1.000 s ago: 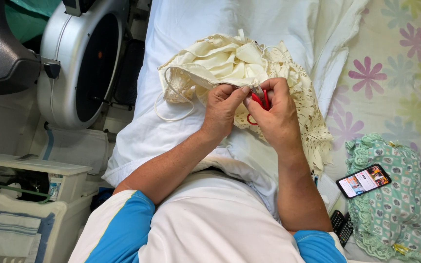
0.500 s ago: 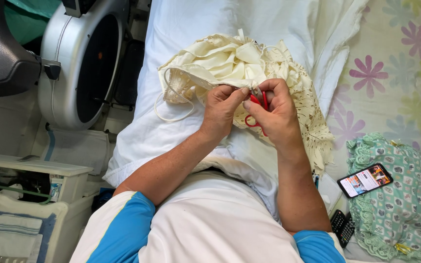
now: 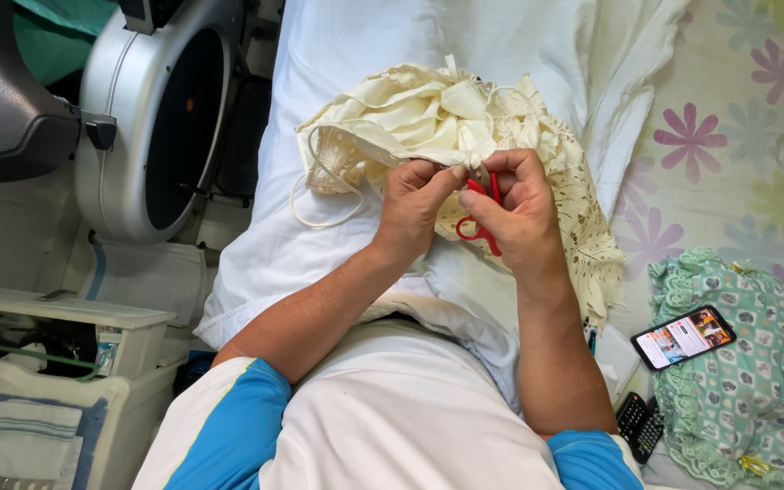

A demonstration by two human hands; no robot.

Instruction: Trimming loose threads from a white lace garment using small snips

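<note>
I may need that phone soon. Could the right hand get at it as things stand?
Probably not at once: the right hand holds red scissors at the cream cloth. The phone lies uncovered on the green cushion beside that arm.

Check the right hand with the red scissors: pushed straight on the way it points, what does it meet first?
The right hand points its red scissors up and left toward the left hand. First contact would likely be the cream lace fabric pinched there, then the left thumb; depth is unclear.
</note>
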